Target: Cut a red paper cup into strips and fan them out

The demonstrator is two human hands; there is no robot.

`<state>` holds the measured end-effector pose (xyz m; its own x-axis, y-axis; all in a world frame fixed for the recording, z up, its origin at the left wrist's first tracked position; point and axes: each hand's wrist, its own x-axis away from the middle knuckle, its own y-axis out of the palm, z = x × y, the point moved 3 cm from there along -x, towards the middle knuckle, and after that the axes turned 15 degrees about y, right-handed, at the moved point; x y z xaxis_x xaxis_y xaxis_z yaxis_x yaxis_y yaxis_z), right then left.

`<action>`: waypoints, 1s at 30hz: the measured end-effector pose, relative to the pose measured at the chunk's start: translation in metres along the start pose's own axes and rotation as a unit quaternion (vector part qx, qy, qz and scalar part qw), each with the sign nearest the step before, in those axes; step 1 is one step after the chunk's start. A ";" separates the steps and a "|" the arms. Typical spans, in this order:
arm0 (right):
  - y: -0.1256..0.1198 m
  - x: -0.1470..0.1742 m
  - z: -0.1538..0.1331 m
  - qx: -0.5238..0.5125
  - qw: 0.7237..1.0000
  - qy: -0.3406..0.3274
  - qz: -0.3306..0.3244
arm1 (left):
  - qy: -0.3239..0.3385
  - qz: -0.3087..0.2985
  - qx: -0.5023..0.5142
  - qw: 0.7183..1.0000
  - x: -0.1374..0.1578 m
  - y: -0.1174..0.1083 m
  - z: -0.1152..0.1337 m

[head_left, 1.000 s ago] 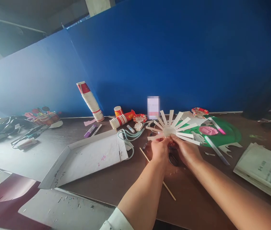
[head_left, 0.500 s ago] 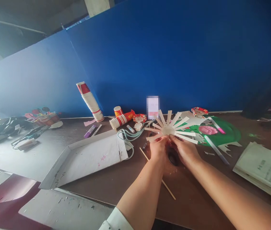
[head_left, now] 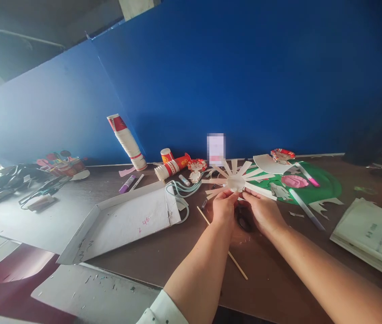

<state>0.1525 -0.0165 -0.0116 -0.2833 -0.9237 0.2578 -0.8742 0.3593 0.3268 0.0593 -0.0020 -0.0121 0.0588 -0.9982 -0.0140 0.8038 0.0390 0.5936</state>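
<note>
A paper cup cut into strips [head_left: 235, 182] is spread out like a flower, its round base in the middle and white strips fanning outward. My left hand [head_left: 225, 206] pinches its near edge. Close beside it, my right hand [head_left: 260, 208] grips the same edge from the right, with the fingertips of both hands almost touching. Below the hands a dark round object [head_left: 244, 219], partly hidden, lies on the table. A thin wooden stick [head_left: 237, 265] runs beneath my left forearm.
A white box lid [head_left: 126, 225] lies left, near a tall stack of paper cups [head_left: 128, 143] and fallen red cups [head_left: 173, 166]. Behind the hands are pale cords [head_left: 186, 191]. Rightward sit a green plate [head_left: 329, 182], markers [head_left: 307, 209] and an open book [head_left: 373, 238].
The cut cup has tipped slightly, so its base shows rounder and its strips have shifted a little left. Both hands keep their hold.
</note>
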 end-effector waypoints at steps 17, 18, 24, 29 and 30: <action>0.000 0.005 -0.010 0.002 1.000 0.015 -0.007 | -0.005 -0.019 -0.016 1.000 0.005 0.004 0.004; 0.000 0.005 -0.010 0.004 1.000 0.015 -0.006 | -0.007 -0.024 0.000 1.000 0.006 0.005 0.005; -0.001 0.007 -0.011 0.034 0.999 0.001 -0.007 | -0.016 -0.010 0.034 0.999 0.007 0.006 0.006; -0.002 0.012 -0.014 0.108 0.993 -0.035 0.027 | 0.045 0.014 -0.092 0.995 0.000 -0.003 -0.001; -0.001 0.013 -0.014 0.117 0.992 -0.038 0.036 | 0.058 0.019 -0.116 0.991 -0.001 -0.004 -0.002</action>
<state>0.1554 -0.0275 0.0044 -0.3685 -0.9077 0.2010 -0.9161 0.3913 0.0874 0.0574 -0.0008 -0.0164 0.1476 -0.9844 -0.0955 0.9135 0.0986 0.3947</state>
